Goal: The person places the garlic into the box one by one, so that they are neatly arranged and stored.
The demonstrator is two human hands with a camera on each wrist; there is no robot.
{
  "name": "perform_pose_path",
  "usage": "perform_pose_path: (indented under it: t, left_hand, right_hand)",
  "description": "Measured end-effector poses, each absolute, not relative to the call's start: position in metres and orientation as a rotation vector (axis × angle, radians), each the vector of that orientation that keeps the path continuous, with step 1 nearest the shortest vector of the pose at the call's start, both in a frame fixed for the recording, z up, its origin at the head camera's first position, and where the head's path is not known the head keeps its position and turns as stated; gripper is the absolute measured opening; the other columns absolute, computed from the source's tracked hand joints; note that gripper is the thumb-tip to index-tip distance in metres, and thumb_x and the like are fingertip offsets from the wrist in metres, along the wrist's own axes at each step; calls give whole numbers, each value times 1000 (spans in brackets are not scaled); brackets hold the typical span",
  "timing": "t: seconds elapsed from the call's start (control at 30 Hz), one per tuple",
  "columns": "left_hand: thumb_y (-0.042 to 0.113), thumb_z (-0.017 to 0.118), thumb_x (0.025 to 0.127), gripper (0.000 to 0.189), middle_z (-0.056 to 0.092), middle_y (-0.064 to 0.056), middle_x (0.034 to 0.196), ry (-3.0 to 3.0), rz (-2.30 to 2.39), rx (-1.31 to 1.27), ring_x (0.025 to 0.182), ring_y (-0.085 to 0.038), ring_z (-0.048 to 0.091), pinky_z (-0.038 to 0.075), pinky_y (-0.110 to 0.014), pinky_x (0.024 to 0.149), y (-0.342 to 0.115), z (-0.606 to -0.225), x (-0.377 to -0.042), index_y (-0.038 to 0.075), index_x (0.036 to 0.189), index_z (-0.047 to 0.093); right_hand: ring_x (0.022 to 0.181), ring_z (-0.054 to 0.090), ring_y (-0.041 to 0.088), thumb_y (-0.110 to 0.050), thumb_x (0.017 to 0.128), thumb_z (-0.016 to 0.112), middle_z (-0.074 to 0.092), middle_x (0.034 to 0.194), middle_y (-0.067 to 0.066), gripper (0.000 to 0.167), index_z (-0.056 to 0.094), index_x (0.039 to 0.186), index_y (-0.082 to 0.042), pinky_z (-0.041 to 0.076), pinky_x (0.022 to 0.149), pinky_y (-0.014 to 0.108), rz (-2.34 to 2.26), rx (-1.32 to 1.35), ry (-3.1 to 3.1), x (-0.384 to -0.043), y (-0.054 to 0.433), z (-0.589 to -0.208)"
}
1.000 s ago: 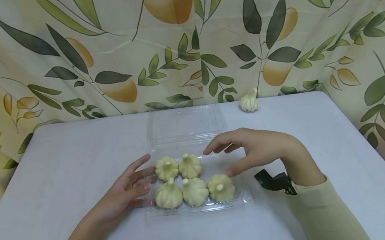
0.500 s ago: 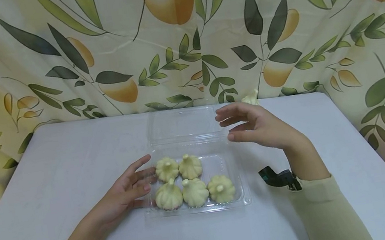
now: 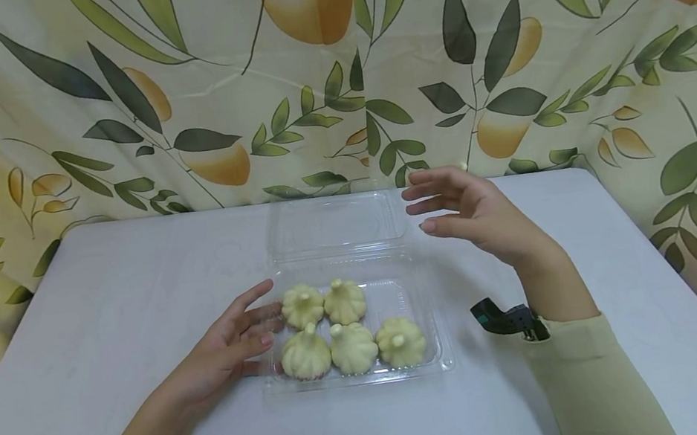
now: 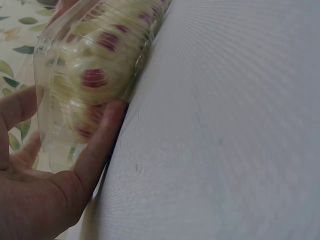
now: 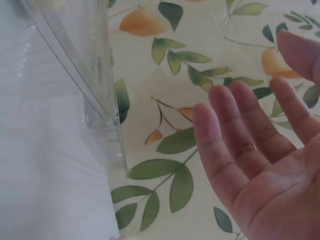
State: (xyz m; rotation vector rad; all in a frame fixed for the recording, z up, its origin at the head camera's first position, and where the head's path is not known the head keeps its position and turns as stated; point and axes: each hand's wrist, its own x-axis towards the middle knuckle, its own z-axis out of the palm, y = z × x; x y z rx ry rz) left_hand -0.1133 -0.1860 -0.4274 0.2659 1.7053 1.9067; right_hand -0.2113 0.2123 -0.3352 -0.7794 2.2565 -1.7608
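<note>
A clear plastic clamshell box [image 3: 426, 311] lies with its lid [image 3: 332, 224] folded back on the table. Several garlic bulbs [image 3: 352, 348] sit inside, two in the far row and three in the near row, with a gap at the far right. My left hand [image 3: 227, 356] rests against the box's left side, fingers spread; in the left wrist view its thumb [image 4: 102, 145] touches the wall near the bottom, beside purple-marked bulbs [image 4: 95, 77]. Raised beyond the box's right side, my right hand [image 3: 473, 214] has loosely extended fingers and holds nothing.
The white table [image 3: 161, 275] ends at its far edge against a curtain [image 3: 304, 104] printed with leaves and fruit. Each wrist carries a black camera mount [image 3: 505, 318]. In the right wrist view, the box's edge [image 5: 75, 75] stands left of the hand.
My right hand has moved away from the near right bulb, up and toward the table's back, where it now hides the loose garlic bulb seen earlier. The left hand has stayed put.
</note>
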Motion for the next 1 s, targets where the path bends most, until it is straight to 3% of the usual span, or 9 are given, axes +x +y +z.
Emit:
perform_pose_path:
  t: [0.3,1.0]
  left_hand:
    - [12,55,102,73,23,-15,161,1707,1903,273,147,-40,25,50,-52,95,-187,-427,-113,28,160,15]
    - [12,55,102,73,21,-16,161,1690,1915,278,147,-41,23,51,-53,94,-186,-426,-113,28,160,14]
  right_hand:
    - [117,63,24,7,91,64,55,134,21,55,49,142,-9,55,91,30,-1938,-730,2178,-216,218,-340]
    - [106,67,21,1,93,66,62,124,10,53,48,141,-11,57,84,28,-2234,-402,2109,-220,223,-341]
